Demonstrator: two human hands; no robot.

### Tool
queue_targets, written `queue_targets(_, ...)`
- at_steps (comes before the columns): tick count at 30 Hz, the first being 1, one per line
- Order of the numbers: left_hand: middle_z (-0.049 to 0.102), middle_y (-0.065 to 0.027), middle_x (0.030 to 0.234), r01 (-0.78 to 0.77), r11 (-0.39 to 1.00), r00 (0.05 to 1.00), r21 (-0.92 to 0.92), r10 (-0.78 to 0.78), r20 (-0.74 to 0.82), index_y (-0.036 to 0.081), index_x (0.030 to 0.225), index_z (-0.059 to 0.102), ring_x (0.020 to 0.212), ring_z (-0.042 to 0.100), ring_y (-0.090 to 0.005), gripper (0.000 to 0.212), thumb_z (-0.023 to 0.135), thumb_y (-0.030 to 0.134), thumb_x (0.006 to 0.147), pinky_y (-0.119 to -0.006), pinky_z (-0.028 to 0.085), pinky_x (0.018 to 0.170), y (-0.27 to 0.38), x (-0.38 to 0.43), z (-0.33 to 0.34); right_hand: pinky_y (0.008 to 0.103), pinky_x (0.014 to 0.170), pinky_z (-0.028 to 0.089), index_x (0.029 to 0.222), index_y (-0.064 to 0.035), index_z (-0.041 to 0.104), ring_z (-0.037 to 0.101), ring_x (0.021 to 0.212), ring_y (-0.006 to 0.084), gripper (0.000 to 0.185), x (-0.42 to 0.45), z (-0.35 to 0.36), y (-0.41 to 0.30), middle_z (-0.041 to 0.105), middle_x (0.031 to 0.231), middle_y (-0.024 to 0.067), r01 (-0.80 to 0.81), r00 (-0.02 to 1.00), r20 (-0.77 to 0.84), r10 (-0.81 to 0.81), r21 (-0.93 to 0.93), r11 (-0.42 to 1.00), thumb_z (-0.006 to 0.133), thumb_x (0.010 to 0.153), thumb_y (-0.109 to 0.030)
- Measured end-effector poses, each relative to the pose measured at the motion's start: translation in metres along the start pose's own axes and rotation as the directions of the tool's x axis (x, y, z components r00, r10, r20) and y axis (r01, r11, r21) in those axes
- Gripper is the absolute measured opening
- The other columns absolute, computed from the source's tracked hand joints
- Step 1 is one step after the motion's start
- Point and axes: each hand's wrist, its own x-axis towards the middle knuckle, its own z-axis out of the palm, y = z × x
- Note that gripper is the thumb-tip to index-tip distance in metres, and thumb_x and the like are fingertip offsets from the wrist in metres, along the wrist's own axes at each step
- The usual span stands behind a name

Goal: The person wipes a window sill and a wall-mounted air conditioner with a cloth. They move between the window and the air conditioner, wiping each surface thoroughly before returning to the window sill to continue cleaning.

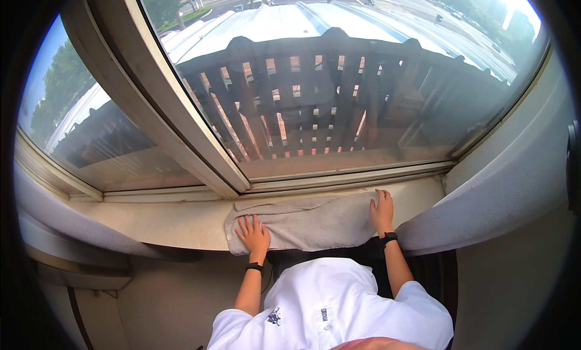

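A greyish folded cloth [313, 223], apparently a towel, lies spread along the cream windowsill [181, 220]. My left hand [254, 235] rests flat on its left end with the fingers apart. At the other end, my right hand [382, 209] touches the cloth's right edge, its fingers pointing towards the window; whether they pinch the fabric is not clear. A fold runs along the cloth's far side, and its near edge reaches the front of the sill. Both wrists wear dark bands.
A sliding window with a pale frame [181, 95] rises behind the sill. Curtains hang at the left [86, 223] and right [490, 209], the right one close to my right forearm. Beyond the glass stand a dark slatted fence [317, 100] and a metal roof [281, 23].
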Motion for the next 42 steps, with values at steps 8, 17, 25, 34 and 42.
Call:
queue_targets(8,0.038,-0.0179,0.166,-0.010,1.000,1.000,-0.002,0.010,0.001,0.013,0.153,0.054,0.159,0.019,-0.0418,0.058,0.056,0.038,0.101,-0.065,0.006,0.126,0.004,-0.001,0.002,0.0678,0.124,0.010,0.164,-0.0237,0.038,0.018,0.159,0.0419,0.065,-0.079,0.050,-0.005,0.025,0.173,0.0154,0.276,0.866,0.464,-0.187,-0.132,0.952,0.054,0.104,-0.045)
queue_targets(17,0.038,-0.0180,0.166,-0.116,0.993,0.993,-0.009,0.116,-0.028,0.016,0.159,0.046,0.158,0.021,-0.0445,0.066,0.058,0.040,0.099,-0.068,0.009,0.125,0.053,-0.004,0.017,0.0686,0.122,0.016,0.159,-0.0159,0.044,0.021,0.156,0.0485,0.063,-0.046,0.095,-0.016,0.025,0.171,0.0220,0.190,0.953,0.285,-0.105,-0.288,0.939,0.055,0.103,-0.043)
queue_targets(25,0.034,-0.0143,0.169,-0.205,0.978,0.978,-0.025,0.206,0.033,0.016,0.159,0.047,0.159,0.020,-0.0401,0.064,0.057,0.038,0.100,-0.065,0.009,0.126,0.051,-0.017,0.009,0.0619,0.121,0.027,0.153,-0.0146,0.051,0.032,0.153,0.0431,0.059,-0.082,0.071,-0.032,0.036,0.166,0.0187,0.404,0.865,0.351,-0.359,-0.061,0.913,0.063,0.099,-0.034)
queue_targets(34,0.038,-0.0125,0.167,-0.239,0.971,0.970,-0.019,0.238,-0.044,0.017,0.156,0.052,0.158,0.025,-0.0392,0.063,0.060,0.036,0.096,-0.065,0.012,0.125,0.047,-0.024,0.010,0.0601,0.119,0.030,0.148,-0.0224,0.058,0.038,0.148,0.0407,0.051,-0.097,0.040,-0.011,0.044,0.161,0.0156,0.417,0.868,0.337,-0.364,-0.097,0.904,0.064,0.098,-0.028)
queue_targets(42,0.040,-0.0129,0.166,-0.227,0.973,0.974,-0.034,0.226,-0.029,0.017,0.155,0.053,0.157,0.026,-0.0400,0.062,0.061,0.035,0.096,-0.065,0.012,0.125,0.045,-0.031,0.011,0.0554,0.115,0.037,0.140,-0.0167,0.064,0.048,0.136,0.0435,0.045,-0.100,0.041,0.006,0.054,0.148,0.0195,0.423,0.859,0.316,-0.403,0.008,0.906,0.064,0.095,-0.020)
